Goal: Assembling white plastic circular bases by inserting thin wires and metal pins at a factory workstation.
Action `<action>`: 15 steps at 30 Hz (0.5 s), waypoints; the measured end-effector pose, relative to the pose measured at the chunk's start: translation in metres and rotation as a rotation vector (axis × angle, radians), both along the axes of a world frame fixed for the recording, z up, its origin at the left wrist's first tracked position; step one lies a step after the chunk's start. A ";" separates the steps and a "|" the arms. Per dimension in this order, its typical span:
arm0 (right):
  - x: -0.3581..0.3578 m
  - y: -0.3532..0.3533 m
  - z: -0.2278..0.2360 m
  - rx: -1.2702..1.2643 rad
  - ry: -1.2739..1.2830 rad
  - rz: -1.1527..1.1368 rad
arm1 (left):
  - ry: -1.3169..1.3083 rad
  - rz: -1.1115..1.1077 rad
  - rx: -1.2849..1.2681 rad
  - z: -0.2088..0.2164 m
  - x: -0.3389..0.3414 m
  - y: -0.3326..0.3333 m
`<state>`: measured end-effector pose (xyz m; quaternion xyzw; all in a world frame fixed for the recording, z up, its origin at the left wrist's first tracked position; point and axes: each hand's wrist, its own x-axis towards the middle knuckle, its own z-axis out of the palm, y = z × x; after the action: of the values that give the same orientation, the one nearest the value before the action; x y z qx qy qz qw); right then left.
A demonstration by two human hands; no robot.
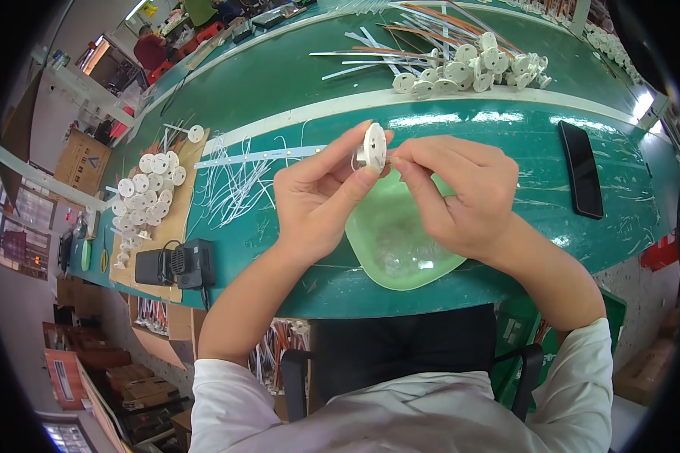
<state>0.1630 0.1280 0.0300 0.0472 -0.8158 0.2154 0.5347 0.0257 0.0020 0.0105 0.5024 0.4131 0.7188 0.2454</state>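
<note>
Disc point(375, 146) is held nearly edge-on by left hand point(313, 196); right hand point(465, 196) is positioned by its right side, grip unclear.

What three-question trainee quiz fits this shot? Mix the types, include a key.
1. Multiple choice: what does the left hand hold?
a) a cardboard box
b) a round white part
c) a pair of scissors

2. True or false: the black phone lies to the right of the green bowl.

3. Fill in the colour: the heap of white parts on the left side of the table lies on a ____ sheet.

Key: 1 b; 2 true; 3 brown.
</note>
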 end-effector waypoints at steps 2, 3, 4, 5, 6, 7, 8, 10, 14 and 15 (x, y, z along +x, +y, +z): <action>0.000 0.000 0.000 0.006 -0.010 -0.003 | 0.002 -0.003 -0.015 0.000 0.001 -0.001; 0.000 0.000 -0.001 0.013 -0.017 -0.005 | 0.006 -0.005 -0.030 -0.001 0.001 -0.001; 0.000 0.001 -0.001 0.012 -0.021 -0.006 | 0.002 -0.006 -0.031 -0.001 0.002 -0.001; 0.000 0.001 -0.001 0.023 -0.020 -0.004 | 0.001 0.001 -0.023 -0.001 0.003 0.000; 0.000 0.002 -0.001 0.036 -0.018 -0.001 | 0.000 0.009 -0.014 -0.001 0.004 0.001; 0.002 0.002 -0.001 0.035 -0.023 -0.003 | -0.005 0.008 -0.015 -0.002 0.004 0.002; 0.004 0.003 0.000 0.052 -0.049 -0.004 | 0.080 0.025 -0.033 -0.002 0.003 0.002; 0.005 0.004 -0.001 0.069 -0.076 -0.003 | 0.164 0.044 -0.052 -0.003 0.001 0.002; -0.003 0.005 -0.007 0.084 -0.083 -0.002 | 0.225 0.045 -0.111 0.000 -0.008 0.000; -0.009 0.005 -0.010 0.077 -0.045 0.007 | 0.232 0.052 -0.128 0.002 -0.012 -0.002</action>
<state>0.1543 0.1326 0.0198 0.0655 -0.8352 0.1867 0.5131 0.0137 0.0004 0.0124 0.5548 0.4966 0.6342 0.2085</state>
